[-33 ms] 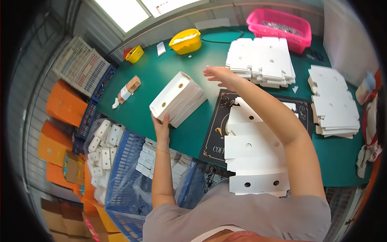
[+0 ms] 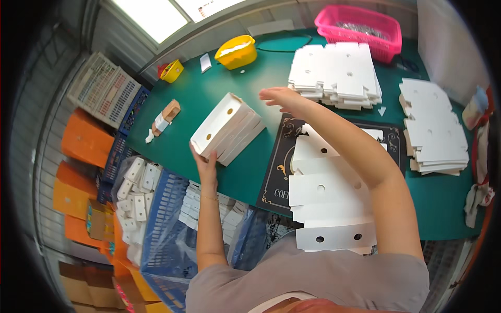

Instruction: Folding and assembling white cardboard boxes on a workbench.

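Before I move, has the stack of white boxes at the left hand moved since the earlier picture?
No. Against the larger yellow basket, the white box stack shows no clear shift either way; the left hand still touches its near end.

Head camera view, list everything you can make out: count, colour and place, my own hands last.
Box stack: one, white, table centre-left
Flat card piles: three, white, right half
Patterned mat: one, black, under nearest pile
Table: one, green, centre
Basket: one, pink, back right
Tubs: two, yellow, back left
Wrapped block: one, brown and white, table left
Slatted crates: count unclear, blue and cream, left
Small boxes: many, white, lower left
Sheet-like pieces: several, orange, far left
Window: one, bright white, upper left
Shirt: one, grey, lower edge
Left hand: one, bare, at box stack's near end
Right hand: one, bare, raised right of box stack
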{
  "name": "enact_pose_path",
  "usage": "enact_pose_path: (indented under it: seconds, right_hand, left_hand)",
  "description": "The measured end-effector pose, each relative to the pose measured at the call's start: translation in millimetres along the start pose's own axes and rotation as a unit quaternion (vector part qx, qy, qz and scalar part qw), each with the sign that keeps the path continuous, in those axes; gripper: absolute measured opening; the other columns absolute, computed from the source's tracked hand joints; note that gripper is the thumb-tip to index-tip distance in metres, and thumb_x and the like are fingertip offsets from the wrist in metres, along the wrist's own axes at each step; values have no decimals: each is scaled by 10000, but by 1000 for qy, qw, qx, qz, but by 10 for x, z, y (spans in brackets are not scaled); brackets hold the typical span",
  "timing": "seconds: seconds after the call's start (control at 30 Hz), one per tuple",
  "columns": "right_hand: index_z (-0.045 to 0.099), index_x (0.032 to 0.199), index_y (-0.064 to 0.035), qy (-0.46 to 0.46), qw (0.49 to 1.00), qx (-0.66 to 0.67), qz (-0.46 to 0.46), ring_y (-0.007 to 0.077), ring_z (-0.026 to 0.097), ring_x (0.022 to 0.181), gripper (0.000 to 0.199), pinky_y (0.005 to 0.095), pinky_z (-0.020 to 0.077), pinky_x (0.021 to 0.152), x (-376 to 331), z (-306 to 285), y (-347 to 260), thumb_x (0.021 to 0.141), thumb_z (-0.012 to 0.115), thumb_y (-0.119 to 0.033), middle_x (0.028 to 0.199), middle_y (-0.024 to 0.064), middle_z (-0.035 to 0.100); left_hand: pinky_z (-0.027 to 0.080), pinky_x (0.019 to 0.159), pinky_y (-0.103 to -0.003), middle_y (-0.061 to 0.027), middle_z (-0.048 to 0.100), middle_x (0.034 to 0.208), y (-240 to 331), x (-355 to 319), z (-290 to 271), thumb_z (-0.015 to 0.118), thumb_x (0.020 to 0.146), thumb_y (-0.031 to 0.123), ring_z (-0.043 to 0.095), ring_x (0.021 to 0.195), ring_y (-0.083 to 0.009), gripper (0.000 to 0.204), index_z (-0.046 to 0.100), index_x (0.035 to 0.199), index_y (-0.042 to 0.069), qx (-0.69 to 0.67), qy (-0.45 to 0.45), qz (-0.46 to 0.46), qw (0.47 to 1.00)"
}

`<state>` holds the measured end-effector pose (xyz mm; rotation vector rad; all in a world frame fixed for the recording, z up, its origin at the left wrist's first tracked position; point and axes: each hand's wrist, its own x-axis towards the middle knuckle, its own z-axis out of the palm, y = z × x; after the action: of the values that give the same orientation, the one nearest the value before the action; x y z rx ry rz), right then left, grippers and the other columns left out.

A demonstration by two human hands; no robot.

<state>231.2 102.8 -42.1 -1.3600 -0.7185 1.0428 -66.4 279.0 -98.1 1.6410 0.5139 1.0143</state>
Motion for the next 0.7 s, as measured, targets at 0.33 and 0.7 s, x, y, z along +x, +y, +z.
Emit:
enact_pose_path:
  seconds: [0.33,0.7]
  right_hand:
    - [362,1509,-23,-35,968,-162,-189,314,454,1375,712,351,411,1088,236,203,177,811,503,-57,1516,181,439]
    - [414,1514,-177,-59,964,-133,-221,305,471,1363,673,351,413,1090,449,331,597,871,446,19,1519,120,454]
  left_hand:
    - [152,1215,-437,-177,236,1615,1245,732,376,748,827,341,189,1510,-303,936,246,1561,49,400,-165,184,883]
    - [323,1130,-405,-150,423,1444,1080,1112,1208,820,743,236,379,1382,-296,921,321,1508,119,347,-384,-64,854]
